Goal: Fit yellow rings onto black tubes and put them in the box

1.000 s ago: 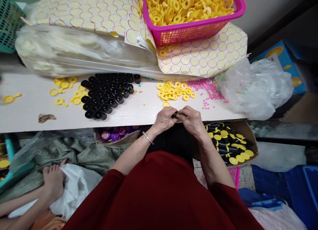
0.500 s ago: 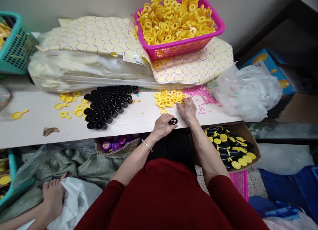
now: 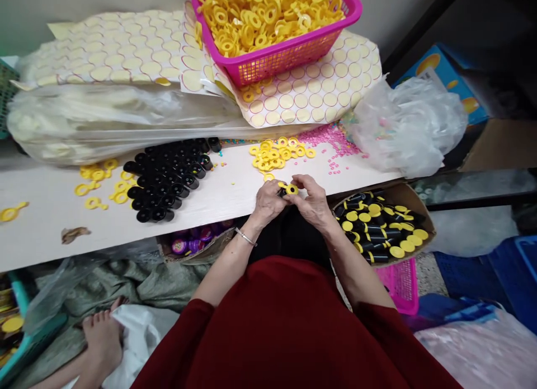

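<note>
Drawn back from the pile of yellow rings (image 3: 268, 165), the right hand (image 3: 315, 203) has been brought close to the left hand (image 3: 268, 201), and a yellow ring (image 3: 288, 188) is pinched between its fingers. By the left hand a partly hidden black container (image 3: 282, 193) is clasped, just beside that ring, at the front edge of the tabletop (image 3: 222, 196), where more black containers (image 3: 170, 179) are grouped farther left

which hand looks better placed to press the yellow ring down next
Probably the right hand: its fingers are at the yellow ring, while the left hand seems occupied holding the black piece beside it.
</note>
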{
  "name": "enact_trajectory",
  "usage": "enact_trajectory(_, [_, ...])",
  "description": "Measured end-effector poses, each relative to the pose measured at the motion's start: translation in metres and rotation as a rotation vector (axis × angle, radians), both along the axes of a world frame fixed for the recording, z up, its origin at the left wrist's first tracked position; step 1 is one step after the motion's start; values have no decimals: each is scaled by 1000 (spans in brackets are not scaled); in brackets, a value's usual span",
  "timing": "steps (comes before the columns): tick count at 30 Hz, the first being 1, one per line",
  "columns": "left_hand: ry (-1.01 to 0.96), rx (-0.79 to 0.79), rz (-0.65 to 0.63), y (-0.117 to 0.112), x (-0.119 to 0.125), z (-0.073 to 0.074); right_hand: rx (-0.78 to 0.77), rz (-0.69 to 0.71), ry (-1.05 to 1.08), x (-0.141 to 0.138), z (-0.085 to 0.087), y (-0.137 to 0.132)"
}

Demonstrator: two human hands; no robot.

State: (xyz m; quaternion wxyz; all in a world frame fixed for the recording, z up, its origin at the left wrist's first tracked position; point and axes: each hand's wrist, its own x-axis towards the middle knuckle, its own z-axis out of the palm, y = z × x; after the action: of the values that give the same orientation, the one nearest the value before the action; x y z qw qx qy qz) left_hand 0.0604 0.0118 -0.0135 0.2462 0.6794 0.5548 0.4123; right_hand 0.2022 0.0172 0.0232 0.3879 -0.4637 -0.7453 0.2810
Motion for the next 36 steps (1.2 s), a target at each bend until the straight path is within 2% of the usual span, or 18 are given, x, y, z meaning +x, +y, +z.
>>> enact_trajectory(6, [22, 35, -8, 0, -4, 1, 37, -51, -89, -8, -7, -2])
enact_trajectory(13, [-20, -1, -54, -1, -8, 4, 116, -32, -206, -11, -1, -5])
enact_trajectory(16, [-168, -85, -59, -5, -11, 7, 170, -25, -283, -14, 2, -8])
enact_trajectory(20, [-565, -315, 126, -13, -12, 18, 193, -24, -288, -16, 2, -9])
enact_trajectory(22, [-743, -417, 168, -14, -6, 25, 177, -35, -260, -16, 0, -8])
enact_trajectory(24, [-819, -470, 157, -12, 1, 29, 147, -57, -203, -17, -2, -7])
enact_trajectory(26, [-817, -455, 181, -10, 8, 31, 92, -88, -102, -18, -5, -8])
enact_trajectory(29, [-781, -381, 257, -7, 15, 31, -74, -144, 148, -21, -11, -9])
enact_trajectory(33, [-748, -259, 252, -3, 18, 29, -349, -158, 554, -23, -17, -6])
enact_trajectory(36, [-739, -198, 234, -1, 19, 27, -405, -234, 652, -26, -15, -6])
